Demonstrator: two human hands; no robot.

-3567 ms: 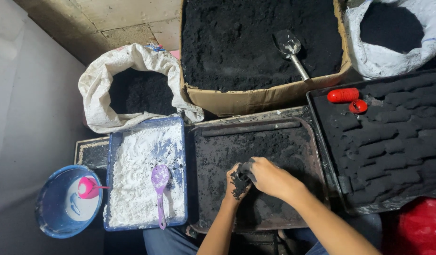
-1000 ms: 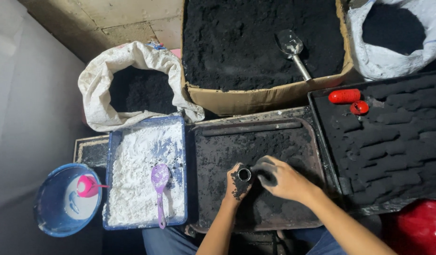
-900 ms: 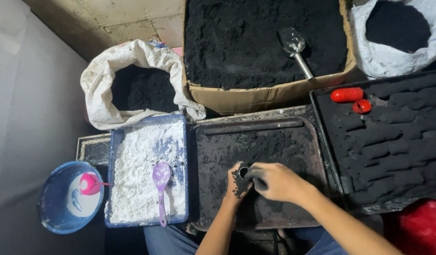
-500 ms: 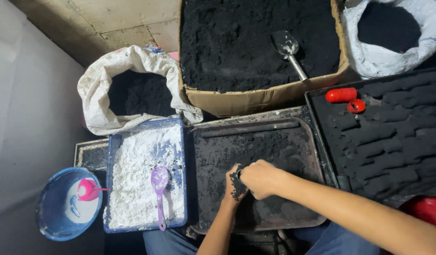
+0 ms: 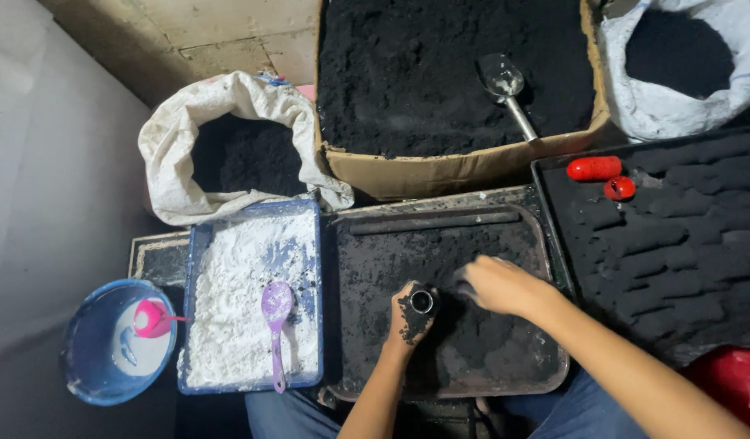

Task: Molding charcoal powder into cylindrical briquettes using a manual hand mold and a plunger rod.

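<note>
Over the dark metal tray of black powder [image 5: 521,236], the head view is pretty murky. Left hand [image 5: 409,315] is caked in powder and curled tight around a small round metal tube [image 5: 422,302], of which only the open rim shows; its body is buried in the fist. That tube sits near the tray's middle, held upright as far as I can see. Right hand [image 5: 498,284] is just right of the tube, down on the powder with fingers loosely bent and blurred, so I can't tell whether it's pinching any powder. Both forearms run off the bottom edge.

Left of the tray sits a blue plastic tray of white powder [image 5: 198,244] with a purple plastic spoon [image 5: 275,313] lying in it. Behind the tray, a cardboard box of black powder [image 5: 440,167] holds a metal scoop [image 5: 509,93], and the box top is cut off.

Half a second ago the right hand was pressed right over the tube; now it's off it, and the rim is uncovered.
</note>
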